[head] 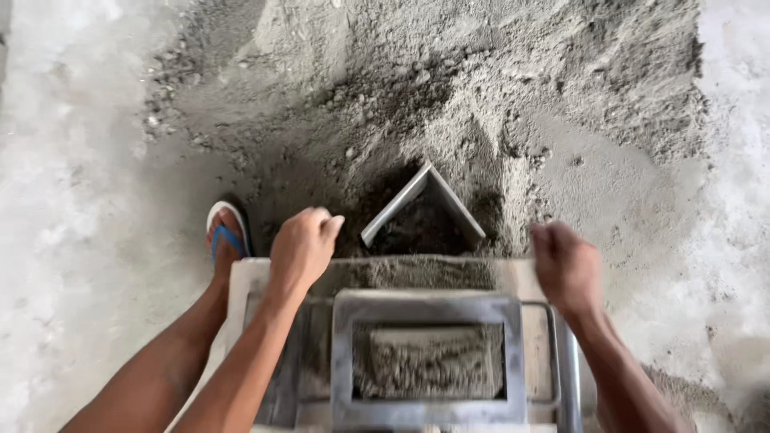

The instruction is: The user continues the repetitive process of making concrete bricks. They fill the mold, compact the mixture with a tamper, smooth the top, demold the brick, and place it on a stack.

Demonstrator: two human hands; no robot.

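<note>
My left hand (301,247) is closed at the far left corner of a metal block mould (427,308). My right hand (566,265), blurred, is closed at the far right corner of the same mould. The mould's rectangular frame holds grey cement mix (429,361), and more mix lies along its far ledge (417,273). Just beyond the mould, a metal scoop with a V-shaped rim (423,200) sits dug into the pile of sand-cement mix (481,96).
My left foot in a blue-strapped white sandal (227,235) stands on the pale concrete floor (72,200) left of the mould. The grey pile fills the upper middle and right. Bare floor runs down the right side (734,240).
</note>
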